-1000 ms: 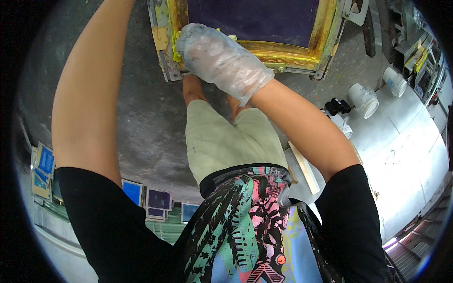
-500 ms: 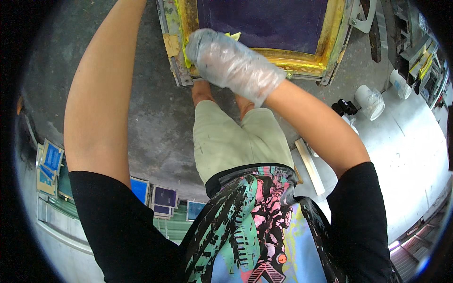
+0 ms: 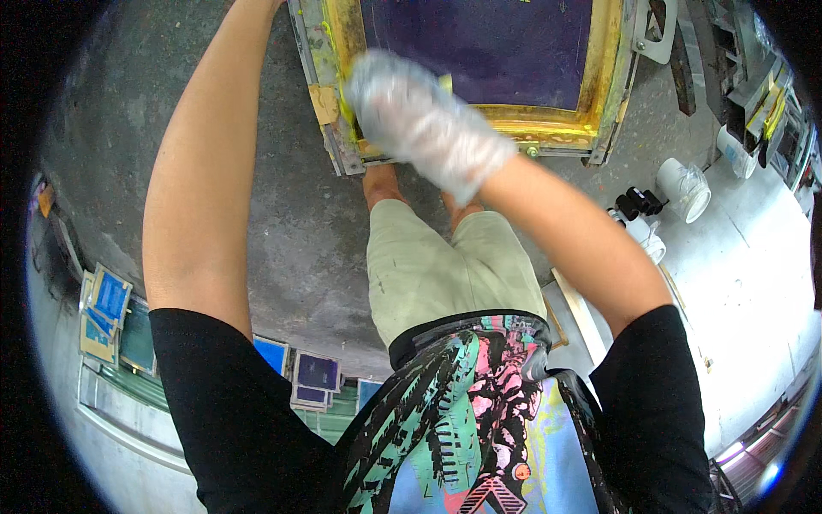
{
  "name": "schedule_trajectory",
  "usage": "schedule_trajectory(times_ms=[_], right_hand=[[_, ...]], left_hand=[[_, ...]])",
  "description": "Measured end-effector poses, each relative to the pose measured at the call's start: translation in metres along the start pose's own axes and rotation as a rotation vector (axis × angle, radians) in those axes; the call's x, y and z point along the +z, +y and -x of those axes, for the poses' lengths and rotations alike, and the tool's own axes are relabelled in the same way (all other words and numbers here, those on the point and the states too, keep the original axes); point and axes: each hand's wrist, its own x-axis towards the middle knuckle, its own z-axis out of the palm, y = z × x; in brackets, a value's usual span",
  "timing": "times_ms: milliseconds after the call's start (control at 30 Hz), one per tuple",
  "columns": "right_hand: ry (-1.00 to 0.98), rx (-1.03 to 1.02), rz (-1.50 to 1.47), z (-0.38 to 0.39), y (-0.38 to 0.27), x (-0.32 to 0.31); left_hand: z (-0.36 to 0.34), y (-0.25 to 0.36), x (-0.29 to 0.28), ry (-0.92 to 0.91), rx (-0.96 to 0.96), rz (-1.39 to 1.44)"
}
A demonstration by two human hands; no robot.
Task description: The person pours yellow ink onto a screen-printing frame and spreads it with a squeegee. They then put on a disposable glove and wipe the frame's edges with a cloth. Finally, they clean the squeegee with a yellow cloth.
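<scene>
My right hand (image 3: 398,107), in a clear plastic glove, is over the near left corner of a screen-printing frame (image 3: 548,127). Motion blurs it; the fingers look curled together. A small yellow scrap (image 3: 445,83) shows at the glove's far side. I cannot make out what the hand holds. The screen has a dark purple mesh (image 3: 492,51) and a border stained yellow. It sits in a metal holder (image 3: 327,107) with tape on its side. My left forearm (image 3: 210,171) reaches past the holder's left side, and its hand is cut off by the top edge.
White plastic containers (image 3: 685,190) and black cylinders (image 3: 638,202) stand at the right by a pale table (image 3: 753,291). A pale wooden strip (image 3: 580,313) lies near my right elbow. Several framed screens (image 3: 315,373) lean in racks behind me. Metal parts (image 3: 766,107) crowd the far right.
My right hand stays near the frame's left corner, now more blurred, with the yellow scrap showing differently beside it. The whole view has shifted slightly, and my left hand remains beyond the top edge.
</scene>
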Motion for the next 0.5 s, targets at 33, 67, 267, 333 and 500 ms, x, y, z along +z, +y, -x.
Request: schedule_trajectory(times_ms=[33, 67, 267, 333, 500], right_hand=[[-0.059, 0.123, -0.214, 0.006, -0.015, 0.001], [-0.039, 0.122, -0.257, 0.006, -0.011, 0.004], [0.160, 0.034, -0.100, -0.084, 0.041, -0.033], [0.100, 0.236, -0.028, -0.098, 0.077, -0.045], [0.390, -0.106, 0.203, -0.026, 0.024, 0.010]], left_hand=[[-0.003, -0.002, -0.001, -0.038, -0.028, 0.069], [-0.005, -0.006, -0.003, -0.079, -0.070, 0.160], [-0.052, -0.079, -0.097, -0.551, -0.221, 0.789], [-0.022, -0.004, -0.002, -0.158, -0.102, 0.170], [0.033, 0.035, 0.001, 0.053, -0.067, -0.122]])
